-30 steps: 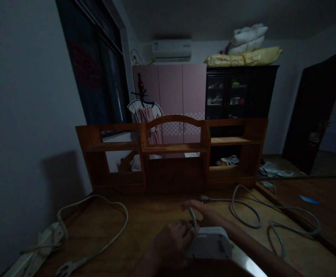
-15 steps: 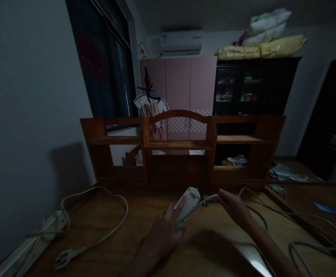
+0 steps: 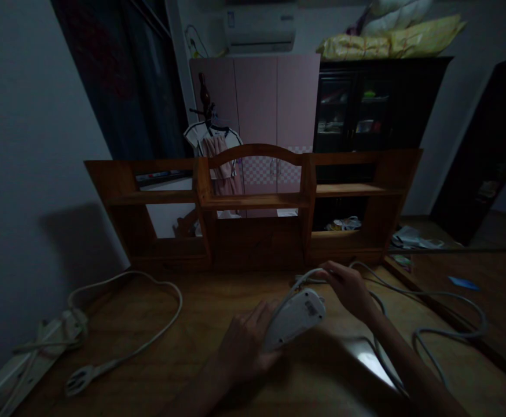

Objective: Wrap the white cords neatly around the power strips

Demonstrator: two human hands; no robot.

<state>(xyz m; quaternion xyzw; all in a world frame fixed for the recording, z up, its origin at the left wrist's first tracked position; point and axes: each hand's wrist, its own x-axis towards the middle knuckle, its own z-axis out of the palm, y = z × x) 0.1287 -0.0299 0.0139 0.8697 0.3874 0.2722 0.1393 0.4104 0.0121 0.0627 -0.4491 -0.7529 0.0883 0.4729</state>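
My left hand (image 3: 245,343) is closed around the near end of a white appliance (image 3: 295,315), which is tilted up above the wooden desk (image 3: 183,370) with its labelled underside facing me. My right hand (image 3: 347,286) is just beyond it, fingers pinched on the white cord (image 3: 435,333) where it leaves the appliance. The cord loops away over the desk to the right. The room is dim.
A wooden shelf unit (image 3: 253,202) stands along the back of the desk. At the left lie a white power strip (image 3: 27,362) and its cord with a plug (image 3: 79,382). A pink wardrobe (image 3: 257,110) and a dark cabinet (image 3: 366,110) stand behind.
The appliance has been lifted off the desk and turned so its underside faces me. My right hand slid along the cord toward the shelf. The camera view tipped downward.
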